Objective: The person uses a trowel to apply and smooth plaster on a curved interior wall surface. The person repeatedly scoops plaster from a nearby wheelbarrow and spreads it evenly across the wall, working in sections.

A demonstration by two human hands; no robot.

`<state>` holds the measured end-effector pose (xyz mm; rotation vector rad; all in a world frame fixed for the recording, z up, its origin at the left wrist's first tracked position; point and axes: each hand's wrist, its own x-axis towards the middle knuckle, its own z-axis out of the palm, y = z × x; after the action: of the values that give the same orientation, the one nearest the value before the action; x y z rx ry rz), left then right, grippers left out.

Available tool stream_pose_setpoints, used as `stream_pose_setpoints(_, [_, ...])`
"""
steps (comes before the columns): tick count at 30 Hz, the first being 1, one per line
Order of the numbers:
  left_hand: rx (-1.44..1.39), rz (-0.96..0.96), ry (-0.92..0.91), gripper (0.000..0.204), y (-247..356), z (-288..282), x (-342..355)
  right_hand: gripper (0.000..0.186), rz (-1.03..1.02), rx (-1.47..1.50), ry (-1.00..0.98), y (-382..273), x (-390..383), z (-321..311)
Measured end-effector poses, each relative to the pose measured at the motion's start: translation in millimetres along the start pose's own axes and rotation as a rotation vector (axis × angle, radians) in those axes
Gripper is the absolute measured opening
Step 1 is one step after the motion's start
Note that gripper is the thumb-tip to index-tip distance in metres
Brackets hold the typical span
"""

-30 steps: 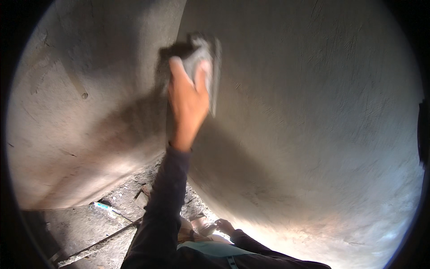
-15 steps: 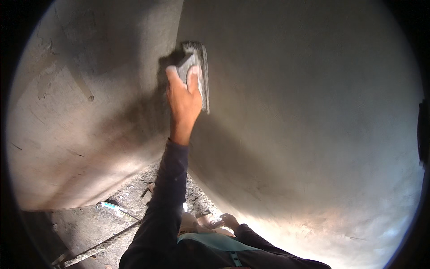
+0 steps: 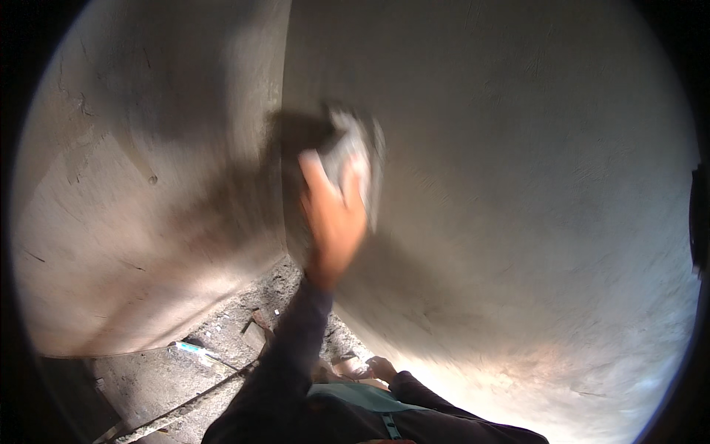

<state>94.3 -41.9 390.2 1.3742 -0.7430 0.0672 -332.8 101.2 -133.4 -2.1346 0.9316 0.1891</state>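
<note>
My left hand (image 3: 333, 222), blurred by motion, grips a grey rectangular float (image 3: 359, 148) on the plastered right-hand wall (image 3: 518, 163), just beside the inner corner. The float stands lengthwise up and down and casts a dark shadow toward the corner. Low down, near my body, my right hand (image 3: 381, 370) is small in view with curled fingers; whatever it holds is too small to make out beside a pale, brownish object (image 3: 347, 364).
The left wall (image 3: 126, 244) has stains and scratches. The rough, debris-strewn floor (image 3: 155, 388) shows below the corner, with a pale blue-white long object (image 3: 192, 348), small rubble pieces (image 3: 259, 322) and a long bar (image 3: 214, 396) lying on it.
My left hand and the float dipped slightly leftward half a second ago; now they are lower and further right on the wall. My right hand stays low near my body.
</note>
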Motion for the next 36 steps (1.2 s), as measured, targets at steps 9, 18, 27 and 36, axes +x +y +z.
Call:
stream_pose_setpoints(9, [0.124, 0.029, -0.011, 0.059, 22, -20, 74, 0.023, 0.125, 0.448, -0.004, -66, 20, -40])
stream_pose_setpoints(18, [0.112, 0.036, -0.067, 0.050, 10, -5, -6, 0.025, -0.033, 0.151, 0.004, -20, 7, -15])
stream_pose_setpoints(27, [-0.027, 0.008, -0.064, 0.053, 28, -16, -13, 0.027, 0.562, 0.626, -0.005, -50, 13, -17])
stream_pose_setpoints(36, [0.060, -0.029, -0.116, 0.060, 66, -22, 46, 0.026, 0.545, 0.557, 0.026, -32, 2, -9])
